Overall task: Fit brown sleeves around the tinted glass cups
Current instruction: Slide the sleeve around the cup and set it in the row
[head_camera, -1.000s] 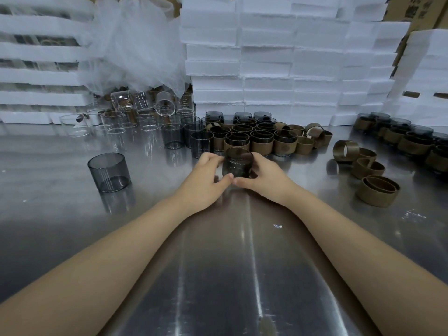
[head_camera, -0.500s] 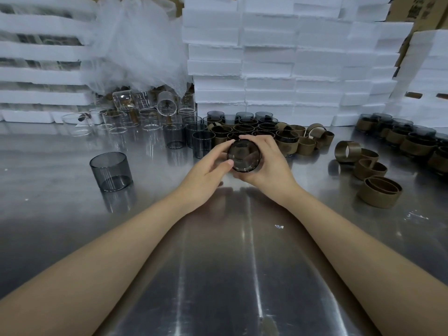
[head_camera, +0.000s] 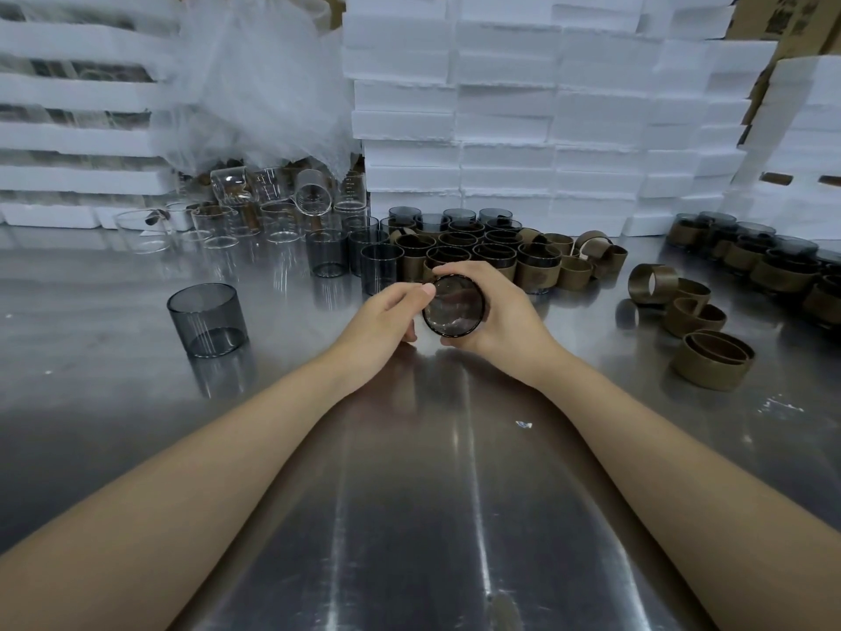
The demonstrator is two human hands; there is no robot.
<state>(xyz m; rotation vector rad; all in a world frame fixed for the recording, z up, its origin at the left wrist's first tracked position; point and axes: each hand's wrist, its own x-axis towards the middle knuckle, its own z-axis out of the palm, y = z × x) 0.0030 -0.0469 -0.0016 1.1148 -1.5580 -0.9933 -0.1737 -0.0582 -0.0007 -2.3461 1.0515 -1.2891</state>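
Just above the middle of the frame, both hands hold a tinted glass cup (head_camera: 453,306) clear of the steel worktop (head_camera: 409,494), tipped on its side so that one round end faces the camera. The right hand (head_camera: 505,314) wraps it from the right: its fingers (head_camera: 473,271) curl over the top and the thumb tucks under the bottom edge. The left hand (head_camera: 387,318) meets it from the left, with the thumb tip pressed on the upper left rim and the other fingers curled in by the lower left edge. The cup's wall is hidden by the hands, so whether a sleeve sits on it cannot be told.

Directly behind the hands stands a tight cluster of sleeved cups (head_camera: 478,255), with a few bare tinted cups (head_camera: 380,266) at its left edge. A single bare tinted cup (head_camera: 207,318) stands upright, well apart, at centre left. Loose brown sleeves (head_camera: 691,314) lie at centre right, some on edge, and two of them are nested. More sleeved cups (head_camera: 751,261) run along the right edge. Clear glass cups (head_camera: 273,216) crowd the upper left under crumpled plastic film (head_camera: 255,84). White foam blocks (head_camera: 500,107) are stacked across the back, and a cardboard box (head_camera: 782,15) shows in the upper right corner.
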